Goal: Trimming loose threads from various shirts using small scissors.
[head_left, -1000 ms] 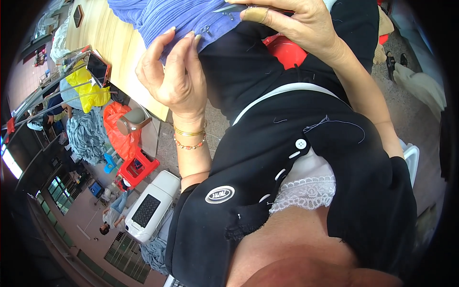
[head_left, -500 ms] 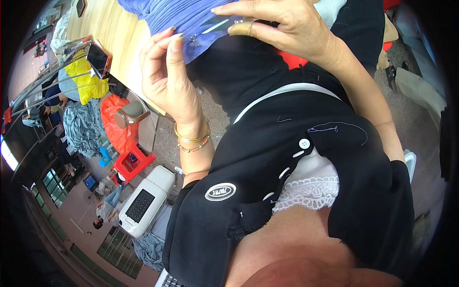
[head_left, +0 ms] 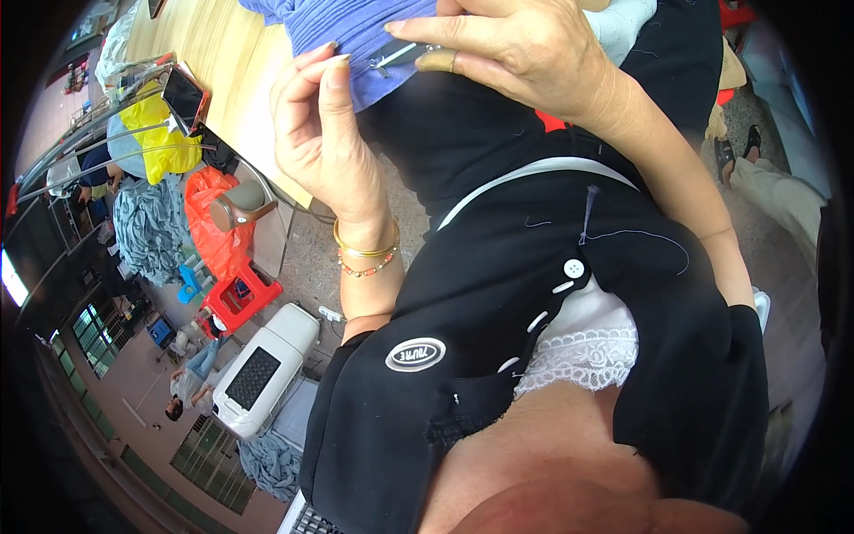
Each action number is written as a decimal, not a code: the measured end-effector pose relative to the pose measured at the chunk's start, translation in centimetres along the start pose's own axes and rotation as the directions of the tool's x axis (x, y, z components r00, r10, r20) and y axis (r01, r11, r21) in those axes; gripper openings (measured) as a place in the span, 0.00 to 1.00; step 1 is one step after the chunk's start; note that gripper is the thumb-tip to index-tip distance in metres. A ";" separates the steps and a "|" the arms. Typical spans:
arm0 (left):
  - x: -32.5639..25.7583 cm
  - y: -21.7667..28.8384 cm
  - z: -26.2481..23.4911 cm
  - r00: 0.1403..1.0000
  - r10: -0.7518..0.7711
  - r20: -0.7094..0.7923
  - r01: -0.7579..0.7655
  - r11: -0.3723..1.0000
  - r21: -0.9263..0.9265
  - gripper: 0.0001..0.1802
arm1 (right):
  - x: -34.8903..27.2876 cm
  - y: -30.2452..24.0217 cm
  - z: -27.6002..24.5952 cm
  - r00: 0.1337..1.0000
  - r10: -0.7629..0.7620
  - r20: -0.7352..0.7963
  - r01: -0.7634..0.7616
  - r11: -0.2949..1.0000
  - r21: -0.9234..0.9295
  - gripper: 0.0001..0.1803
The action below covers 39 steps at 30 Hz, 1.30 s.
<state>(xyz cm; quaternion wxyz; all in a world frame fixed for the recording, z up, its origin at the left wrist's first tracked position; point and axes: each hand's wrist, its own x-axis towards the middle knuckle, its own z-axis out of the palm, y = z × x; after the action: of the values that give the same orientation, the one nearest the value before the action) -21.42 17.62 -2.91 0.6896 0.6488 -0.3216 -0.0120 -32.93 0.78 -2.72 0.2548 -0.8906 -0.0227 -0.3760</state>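
Blue-violet ribbed cloth (head_left: 342, 27) lies across the table edge and my lap at the top of the view. Over it, my right hand (head_left: 543, 53) grips small thread snips (head_left: 405, 54), partly hidden by the fingers, their pale tip pointing left. That tip meets a small tangle of pale thread (head_left: 375, 64) on the cloth. Close by on the left, my left hand (head_left: 325, 125) is raised with thumb and forefinger pinched together. What lies between those fingertips is too small to make out. A tan cover wraps my right thumb.
A wood-grain table (head_left: 222, 80) stands to the left, with a phone (head_left: 184, 98) on a rail at its side. Beyond are a yellow bag (head_left: 165, 147), heaped grey-blue cloth (head_left: 147, 227), a red stool (head_left: 240, 298) and a white machine (head_left: 267, 369). Another person's foot (head_left: 752, 142) shows at right.
The snips' tip has come to the thread tangle, and its blades look closer together. Both hands and the cloth sit slightly further right in view. A foot has appeared at right.
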 end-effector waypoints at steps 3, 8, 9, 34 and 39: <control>0.0 0.0 0.1 1.000 -0.003 0.004 0.003 1.000 0.000 0.02 | -0.4 0.6 0.7 0.985 -0.111 -0.131 0.110 0.994 -0.014 0.17; -0.2 -0.3 -0.1 0.999 0.042 0.011 -0.042 0.999 -0.023 0.03 | 0.4 -0.5 0.0 0.997 -0.079 -0.020 0.077 0.995 -0.065 0.15; -0.4 -0.5 -0.2 0.999 0.043 0.010 -0.042 0.999 -0.024 0.03 | 0.4 -0.4 -0.1 0.997 -0.080 -0.020 0.078 0.995 -0.066 0.15; 0.3 -5.6 -10.9 1.000 0.018 -0.025 -0.004 0.889 0.457 0.08 | -2.2 2.5 -1.9 0.906 0.422 -0.028 -0.329 0.745 0.580 0.18; -0.4 -4.8 -8.1 0.997 0.027 0.067 -0.062 0.797 0.600 0.13 | -2.2 2.2 -1.8 0.918 0.395 -0.033 -0.321 0.789 0.524 0.19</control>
<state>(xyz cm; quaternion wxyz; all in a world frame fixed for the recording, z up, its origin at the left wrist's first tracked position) -16.09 24.28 -7.04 0.4389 0.8258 -0.3428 0.0889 -35.22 -1.70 -4.13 0.5480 -0.7506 0.0666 -0.3631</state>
